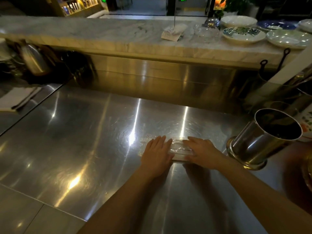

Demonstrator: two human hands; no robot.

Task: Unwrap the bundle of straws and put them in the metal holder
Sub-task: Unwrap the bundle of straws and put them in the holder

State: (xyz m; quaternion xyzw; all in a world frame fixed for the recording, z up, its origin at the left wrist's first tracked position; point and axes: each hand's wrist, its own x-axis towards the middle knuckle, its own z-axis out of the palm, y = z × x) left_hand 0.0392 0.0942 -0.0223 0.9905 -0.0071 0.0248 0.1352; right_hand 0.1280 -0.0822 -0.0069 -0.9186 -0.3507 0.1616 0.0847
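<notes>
A bundle of clear straws in shiny transparent wrap lies flat on the steel counter, a little right of centre. My left hand rests palm down on its left end, fingers stretched out and together. My right hand lies flat on its right end in the same way. Only the middle of the bundle shows between the hands, plus a bit of wrap beyond my left fingers. The metal holder, a shiny steel cylinder with a wide foot, stands to the right of my right hand, its dark mouth facing up.
A raised marble ledge runs across the back, carrying several plates, a glass dish and a paper slip. A steel jug stands at the back left. Dark-handled utensils and more containers crowd the right edge.
</notes>
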